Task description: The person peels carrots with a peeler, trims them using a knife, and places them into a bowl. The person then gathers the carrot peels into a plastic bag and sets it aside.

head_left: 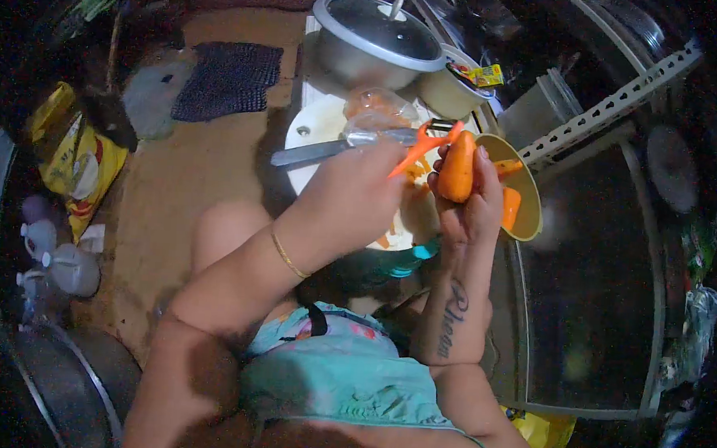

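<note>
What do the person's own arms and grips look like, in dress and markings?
The left grip is ungloved, with a thin, gold-coloured bracelet around its wrist. The right grip is ungloved too; dark, script-like lettering runs along that forearm. Neither forearm has a sleeve.

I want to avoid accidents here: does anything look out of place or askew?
Mainly the knife: its end juts past the left edge of the white board, so it might get knocked. Orange scraps lie loose on the board, ordinary enough with a peeler and carrot in hand.
</note>
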Tool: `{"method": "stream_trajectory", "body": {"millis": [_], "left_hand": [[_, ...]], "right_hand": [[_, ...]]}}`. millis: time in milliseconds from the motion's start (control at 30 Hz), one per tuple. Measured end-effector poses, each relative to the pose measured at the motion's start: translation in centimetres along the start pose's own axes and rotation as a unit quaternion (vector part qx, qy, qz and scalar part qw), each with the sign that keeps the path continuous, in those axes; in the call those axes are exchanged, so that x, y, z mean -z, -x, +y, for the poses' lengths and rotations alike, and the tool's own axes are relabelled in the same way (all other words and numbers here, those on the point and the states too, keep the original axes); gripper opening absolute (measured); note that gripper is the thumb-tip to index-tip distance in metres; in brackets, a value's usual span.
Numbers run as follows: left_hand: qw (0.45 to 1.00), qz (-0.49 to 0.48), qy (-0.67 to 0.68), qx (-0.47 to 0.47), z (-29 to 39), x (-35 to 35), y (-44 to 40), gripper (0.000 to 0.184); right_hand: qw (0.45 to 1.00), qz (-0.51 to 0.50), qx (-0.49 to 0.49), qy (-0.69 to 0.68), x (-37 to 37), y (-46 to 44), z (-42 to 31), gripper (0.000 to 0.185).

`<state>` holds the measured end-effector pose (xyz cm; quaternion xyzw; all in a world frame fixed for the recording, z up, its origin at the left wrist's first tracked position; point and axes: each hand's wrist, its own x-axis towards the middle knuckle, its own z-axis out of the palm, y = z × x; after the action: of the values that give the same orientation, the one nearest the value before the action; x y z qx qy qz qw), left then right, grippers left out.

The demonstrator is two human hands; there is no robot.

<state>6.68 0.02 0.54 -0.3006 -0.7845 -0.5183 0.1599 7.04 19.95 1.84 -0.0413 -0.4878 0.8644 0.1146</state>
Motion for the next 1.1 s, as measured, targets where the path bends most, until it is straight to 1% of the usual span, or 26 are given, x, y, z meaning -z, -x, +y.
{"method": "stream_trajectory", "body": {"millis": [33, 133, 167, 200, 267, 300, 367, 400, 433, 500, 600, 633, 733, 767, 833, 867, 933, 967, 1067, 1100], "left_hand": [[1.000, 0.001, 0.002, -0.016, 0.0, -0.3, 0.1, 0.017], [0.999, 0.002, -0.017, -0.046, 0.1, -0.4, 0.4, 0.018], [0.998, 0.003, -0.025, -0.051, 0.0, -0.6, 0.4, 0.017], [0.998, 0.004, -0.032, -0.057, 0.0, -0.7, 0.4, 0.016], [0.998, 0.002, -0.022, -0.058, 0.5, -1.3, 0.7, 0.014], [0.998, 0.001, -0.018, -0.059, 0.7, -1.6, 1.0, 0.013], [0.997, -0.016, -0.017, -0.076, 1.1, -2.3, 1.6, 0.013], [0.996, -0.025, -0.017, -0.085, 1.3, -2.5, 1.9, 0.013], [0.995, -0.042, -0.012, -0.087, 1.8, -2.5, 2.0, 0.017], [0.995, -0.051, -0.015, -0.083, 1.9, -2.9, 2.3, 0.020], [0.995, -0.062, 0.004, -0.080, 1.8, -3.2, 2.5, 0.018], [0.995, -0.075, 0.005, -0.070, 1.6, -3.6, 2.7, 0.017], [0.994, -0.103, 0.005, -0.037, 2.1, -3.1, 2.5, 0.014], [0.994, -0.110, 0.005, -0.024, 2.6, -2.6, 2.4, 0.013], [0.996, -0.075, 0.019, -0.041, 2.8, -1.4, 2.1, 0.016], [0.997, -0.059, 0.026, -0.048, 2.8, -0.8, 1.9, 0.018], [0.999, -0.030, 0.015, -0.031, 2.7, 0.2, 1.4, 0.021], [1.000, -0.013, 0.010, -0.019, 2.5, 0.4, 1.2, 0.022], [0.999, 0.023, 0.001, -0.030, 0.8, 0.3, 0.5, 0.021], [0.999, 0.028, -0.005, -0.039, 0.4, 0.0, 0.3, 0.020]], "right_hand": [[0.999, 0.012, 0.014, 0.032, -0.3, 0.2, 0.3, 0.029], [0.987, -0.023, 0.067, 0.144, -0.3, 0.4, 0.6, 0.027], [0.952, -0.023, 0.151, 0.264, 0.5, -0.1, 0.9, 0.027], [0.896, -0.022, 0.232, 0.378, 1.9, -1.2, 1.5, 0.027], [0.842, -0.009, 0.294, 0.452, 2.3, -2.0, 1.4, 0.026], [0.864, 0.001, 0.279, 0.419, 1.8, -2.0, 1.2, 0.026], [0.941, 0.031, 0.223, 0.252, 0.7, -2.6, 1.1, 0.026], [0.936, 0.044, 0.226, 0.266, 1.3, -3.4, 1.0, 0.025], [0.930, 0.058, 0.231, 0.280, 1.8, -4.1, 0.7, 0.025], [0.954, 0.083, 0.206, 0.201, 2.0, -4.2, 0.4, 0.028], [0.988, 0.084, 0.110, 0.070, 0.0, -2.8, 0.0, 0.031], [0.991, 0.092, 0.096, 0.019, 0.5, -3.4, 0.2, 0.035], [0.993, 0.061, 0.057, -0.081, 0.7, -3.8, 0.0, 0.042], [0.994, 0.046, 0.061, -0.081, 0.7, -3.6, -0.1, 0.038], [0.994, 0.015, 0.070, -0.082, 0.7, -3.1, -0.3, 0.033], [0.993, 0.038, 0.084, -0.070, 0.7, -3.2, -0.3, 0.032], [0.989, 0.086, 0.110, -0.045, 0.7, -3.4, 0.2, 0.032], [0.993, 0.063, 0.084, -0.052, 0.9, -3.2, 0.4, 0.032], [0.997, -0.009, -0.002, -0.073, 1.8, -1.7, 0.7, 0.033], [0.999, -0.016, 0.003, -0.042, 1.4, -1.2, 0.8, 0.032]]}}
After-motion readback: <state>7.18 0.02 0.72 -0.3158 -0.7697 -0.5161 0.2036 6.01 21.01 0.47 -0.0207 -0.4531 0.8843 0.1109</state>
